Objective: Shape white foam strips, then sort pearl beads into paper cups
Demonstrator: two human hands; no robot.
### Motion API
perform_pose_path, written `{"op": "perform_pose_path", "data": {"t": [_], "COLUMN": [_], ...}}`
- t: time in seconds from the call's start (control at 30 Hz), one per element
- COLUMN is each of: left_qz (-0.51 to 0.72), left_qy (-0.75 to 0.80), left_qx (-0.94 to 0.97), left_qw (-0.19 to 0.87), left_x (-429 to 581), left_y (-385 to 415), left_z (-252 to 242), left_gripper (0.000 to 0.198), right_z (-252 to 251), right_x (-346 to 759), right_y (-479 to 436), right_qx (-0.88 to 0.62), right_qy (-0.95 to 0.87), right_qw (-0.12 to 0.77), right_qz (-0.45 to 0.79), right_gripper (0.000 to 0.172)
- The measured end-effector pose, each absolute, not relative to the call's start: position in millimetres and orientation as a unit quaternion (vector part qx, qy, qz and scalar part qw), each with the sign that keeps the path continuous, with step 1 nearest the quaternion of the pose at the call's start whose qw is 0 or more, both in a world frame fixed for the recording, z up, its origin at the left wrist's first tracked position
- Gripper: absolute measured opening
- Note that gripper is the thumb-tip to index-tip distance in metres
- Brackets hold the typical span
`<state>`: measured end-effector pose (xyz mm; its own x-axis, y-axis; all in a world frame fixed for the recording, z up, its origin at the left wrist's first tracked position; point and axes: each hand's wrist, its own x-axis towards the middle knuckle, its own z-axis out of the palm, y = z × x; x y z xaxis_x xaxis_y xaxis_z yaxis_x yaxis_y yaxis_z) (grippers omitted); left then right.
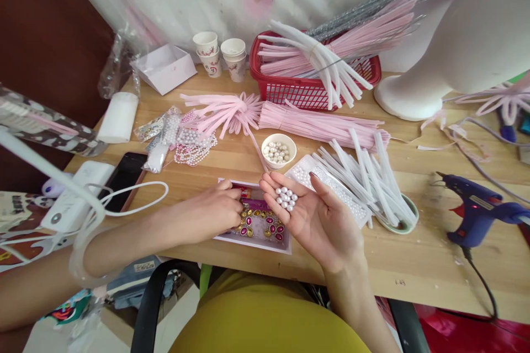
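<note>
Small cluster of round white pearls (286, 197) seen resting on upturned palm of right hand (318, 215). Fingers spread flat, nothing clenched. Pearls glossy, alike in size. Hand held over shallow tray (252, 242) near front edge of table (414, 265). Left hand (215, 212) lowered into tray among pink gold-rimmed gems (269, 223), fingers curled. Fingertips hidden behind knuckles, so grasp cannot be told. Tray's left part covered by that hand. Both forearms cut off by frame.

One head-worn camera looks forward and down from close above the near edge of the light wooden desk (414, 265).
</note>
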<state>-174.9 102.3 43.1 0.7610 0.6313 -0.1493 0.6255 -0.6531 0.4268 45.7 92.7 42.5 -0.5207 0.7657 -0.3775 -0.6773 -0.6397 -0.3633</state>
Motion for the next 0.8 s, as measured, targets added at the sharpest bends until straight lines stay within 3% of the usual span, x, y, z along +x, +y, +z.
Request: {"op": "perform_pose_path", "data": {"t": [0.2,0.37,0.57,0.7,0.77,0.8], "left_qz": [-0.031,0.145,0.244,0.309,0.248,0.2], "left_qy": [0.304,0.362,0.387,0.476,0.466,0.45], "left_qx": [0.914,0.863,0.832,0.802,0.83,0.852], "left_qw": [0.266,0.32,0.313,0.186,0.18,0.18], "left_x": [-187,-177,-158,-171,-174,-173], "left_y": [117,119,114,107,103,101], "left_z": [70,95,96,87,77,70], "left_gripper": [0.01,0.01,0.01,0.004,0.005,0.007], "right_z": [46,42,38,37,38,39], "right_x": [54,47,32,42,52,58], "right_y": [98,98,95,97,98,98], "right_qx": [-0.269,-0.265,-0.218,-0.223,-0.216,-0.208], "right_qy": [-0.084,-0.078,-0.055,0.003,0.038,0.054], "right_qw": [0.45,0.416,0.366,0.41,0.43,0.441], "right_qz": [0.848,0.866,0.903,0.884,0.876,0.871], "right_gripper": [0.052,0.05,0.05,0.029,0.012,0.011]}}
